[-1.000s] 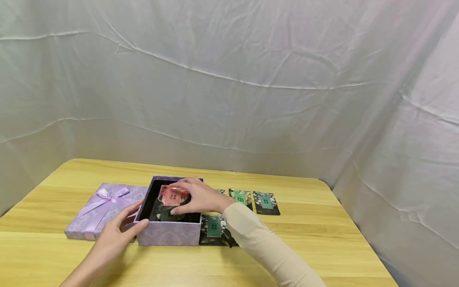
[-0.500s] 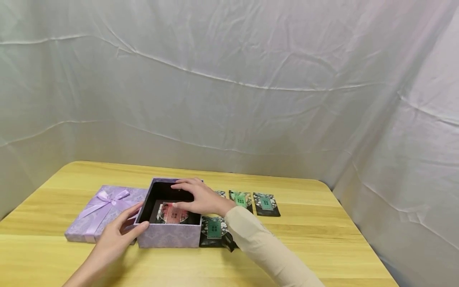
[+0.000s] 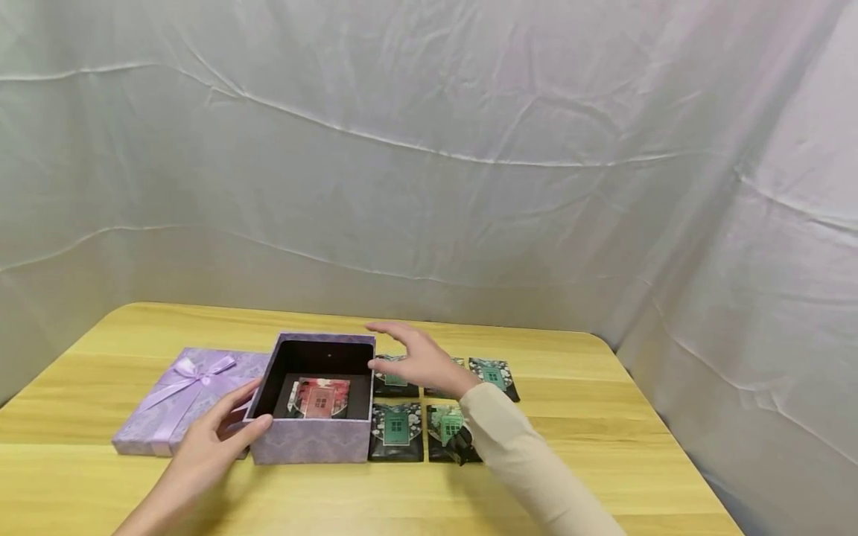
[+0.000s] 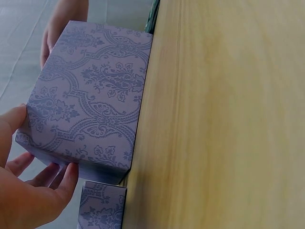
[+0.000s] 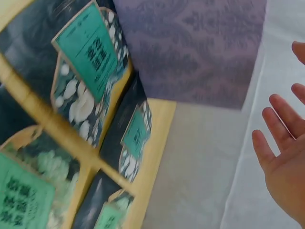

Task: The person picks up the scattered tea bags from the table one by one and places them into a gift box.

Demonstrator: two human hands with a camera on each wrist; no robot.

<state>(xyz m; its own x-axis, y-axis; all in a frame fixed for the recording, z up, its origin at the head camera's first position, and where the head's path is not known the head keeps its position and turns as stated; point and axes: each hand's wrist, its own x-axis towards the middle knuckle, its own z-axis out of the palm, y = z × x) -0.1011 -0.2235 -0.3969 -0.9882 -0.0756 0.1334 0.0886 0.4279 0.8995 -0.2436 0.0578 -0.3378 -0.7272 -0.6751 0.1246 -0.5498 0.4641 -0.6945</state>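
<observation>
My left hand (image 3: 217, 432) holds the near left corner of an open purple patterned gift box (image 3: 311, 441), its thumb at the front rim and its fingers along the left side. The left wrist view shows these fingertips on the box's patterned wall (image 4: 90, 90). Inside the box, a red-labelled sachet (image 3: 320, 399) lies flat toward the front. Just outside the right wall, my right hand (image 3: 425, 362) hovers with fingers spread and holds nothing. Below and around it lie flat black sachets with green labels, among them a flower-patterned sachet (image 3: 397, 432) beside the box.
The purple lid with a ribbon bow (image 3: 191, 391) lies left of the box. Several sachets form two rows at the right, including a lighter green sachet (image 3: 447, 426) and a far right sachet (image 3: 494, 376). A pale cloth (image 3: 429, 186) hangs behind the wooden table (image 3: 590, 432).
My right hand has let go of the red sachet, which now lies in the box, and has moved right, out over the box's right wall. The left hand stays at the corner.
</observation>
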